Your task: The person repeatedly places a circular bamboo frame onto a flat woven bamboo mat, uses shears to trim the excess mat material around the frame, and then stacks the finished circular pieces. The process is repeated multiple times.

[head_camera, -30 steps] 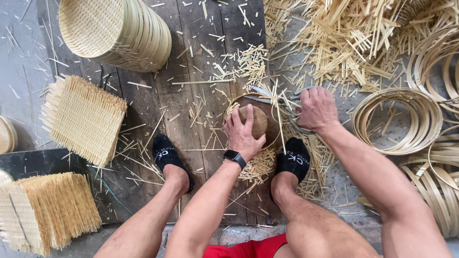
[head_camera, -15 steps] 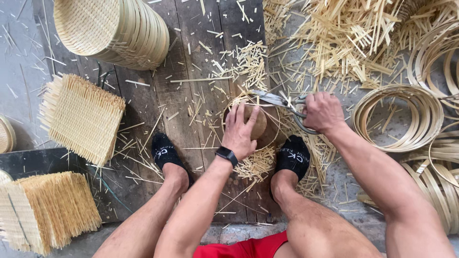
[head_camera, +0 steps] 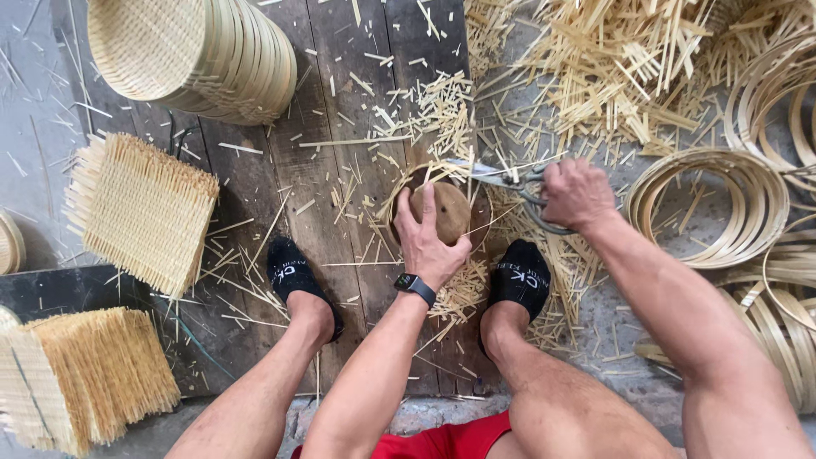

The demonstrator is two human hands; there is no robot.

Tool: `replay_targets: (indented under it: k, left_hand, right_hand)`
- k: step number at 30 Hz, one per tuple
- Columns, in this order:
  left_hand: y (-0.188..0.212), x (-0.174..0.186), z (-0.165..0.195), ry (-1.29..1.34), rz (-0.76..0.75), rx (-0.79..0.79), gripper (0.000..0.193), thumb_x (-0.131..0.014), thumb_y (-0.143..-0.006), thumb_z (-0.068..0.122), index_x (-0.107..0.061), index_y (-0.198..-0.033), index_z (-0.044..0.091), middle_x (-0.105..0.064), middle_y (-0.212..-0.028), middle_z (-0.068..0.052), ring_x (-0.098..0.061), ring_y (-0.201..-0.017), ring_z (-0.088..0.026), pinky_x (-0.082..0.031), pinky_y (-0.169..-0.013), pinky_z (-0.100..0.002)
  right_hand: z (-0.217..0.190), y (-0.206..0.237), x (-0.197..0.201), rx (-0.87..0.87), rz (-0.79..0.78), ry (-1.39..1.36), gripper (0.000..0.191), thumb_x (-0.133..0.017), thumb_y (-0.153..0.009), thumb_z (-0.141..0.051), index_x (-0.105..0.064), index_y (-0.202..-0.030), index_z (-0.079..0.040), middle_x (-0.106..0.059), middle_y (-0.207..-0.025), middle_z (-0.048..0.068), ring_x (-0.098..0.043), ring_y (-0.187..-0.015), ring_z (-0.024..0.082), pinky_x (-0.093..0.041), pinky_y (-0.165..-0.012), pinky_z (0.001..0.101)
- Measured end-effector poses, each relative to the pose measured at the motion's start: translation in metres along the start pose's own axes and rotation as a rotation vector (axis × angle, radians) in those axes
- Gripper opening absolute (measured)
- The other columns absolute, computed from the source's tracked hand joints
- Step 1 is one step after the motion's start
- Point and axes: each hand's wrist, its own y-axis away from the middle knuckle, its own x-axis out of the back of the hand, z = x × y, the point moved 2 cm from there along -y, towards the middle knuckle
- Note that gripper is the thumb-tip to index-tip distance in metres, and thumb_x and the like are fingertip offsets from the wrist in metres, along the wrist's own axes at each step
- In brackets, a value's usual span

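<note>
Dark wooden planks [head_camera: 255, 178] form the work surface, w/ grey concrete either side, littered w/ cut bamboo slivers [head_camera: 612, 68].

Item count:
- 1 stack of round woven baskets [head_camera: 195, 51], upper left, lying on its side.
- 2 stacks of square woven mats: one [head_camera: 140, 208] at left, one [head_camera: 85, 374] at lower left.
- Bamboo hoops [head_camera: 714, 208] at right; several coils, exact no. cannot be told.
- 1 round brown mould [head_camera: 446, 212], centre, between the feet, w/ a woven piece wrapped around it.
- 1 pr metal shears [head_camera: 501, 177].
- 2 feet in black socks [head_camera: 293, 276].

Hand pose:
- Left hand [head_camera: 425, 242]: forearm reaches fwd from lower centre, black wristwatch [head_camera: 415, 287] on wrist. Palm down on mould, fingers spread and pressing on top; not clenched around it.
- Right hand [head_camera: 578, 194]: arm extends from lower right. Fist closed around shears handles, blades pointing left toward mould's upper rim. Blade gap cannot be told.
</note>
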Motion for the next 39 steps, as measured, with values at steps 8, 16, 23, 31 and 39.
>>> replay_targets:
  k: [8,16,23,31,39]
  left_hand:
    - [-0.010,-0.006,0.003,0.032,-0.010,0.037,0.111,-0.089,-0.063,0.033,-0.033,-0.158,0.021,-0.036,-0.147,-0.028,-0.043,-0.131,-0.048,-0.041,-0.111,-0.055]
    - [-0.020,0.011,-0.006,0.056,-0.243,-0.112,0.110,-0.086,-0.056,0.026,-0.037,-0.155,0.025,-0.037,-0.149,-0.024,-0.041,-0.134,-0.048,-0.040,-0.115,-0.053]
    - [-0.027,0.023,-0.002,-0.020,-0.305,-0.053,0.119,-0.090,-0.048,0.028,-0.033,-0.153,0.025,-0.030,-0.149,-0.025,-0.034,-0.134,-0.049,-0.031,-0.109,-0.061]
    - [-0.017,0.007,0.005,-0.099,-0.278,0.006,0.111,-0.089,-0.056,0.031,-0.036,-0.154,0.038,-0.033,-0.155,-0.014,-0.036,-0.140,-0.042,-0.034,-0.115,-0.059]
    - [-0.016,0.009,0.011,-0.085,-0.275,0.108,0.109,-0.093,-0.060,0.039,-0.035,-0.152,0.035,-0.030,-0.154,-0.012,-0.031,-0.137,-0.045,-0.034,-0.105,-0.065]
  right_hand:
    - [-0.020,-0.010,0.006,0.038,0.172,0.047,0.051,-0.060,-0.080,-0.050,-0.068,-0.086,0.000,-0.064,-0.075,0.013,-0.064,-0.070,0.024,-0.057,-0.063,0.0362]
    - [-0.008,-0.003,0.013,0.069,0.251,0.057,0.058,-0.062,-0.083,-0.054,-0.069,-0.091,0.002,-0.066,-0.080,0.017,-0.064,-0.068,0.024,-0.055,-0.058,0.0344]
    - [-0.003,-0.005,-0.002,-0.035,-0.153,-0.072,0.030,-0.053,-0.104,-0.029,-0.066,-0.106,-0.002,-0.068,-0.092,0.016,-0.067,-0.082,0.023,-0.057,-0.071,0.0372]
    - [-0.022,-0.015,-0.002,0.071,0.372,0.099,0.046,-0.067,-0.056,-0.042,-0.064,-0.083,-0.006,-0.065,-0.079,0.010,-0.066,-0.076,0.023,-0.056,-0.067,0.0335]
    - [-0.006,-0.010,0.000,0.045,0.081,0.010,0.044,-0.066,-0.086,-0.043,-0.067,-0.092,0.001,-0.066,-0.083,0.016,-0.063,-0.073,0.024,-0.055,-0.064,0.0358]
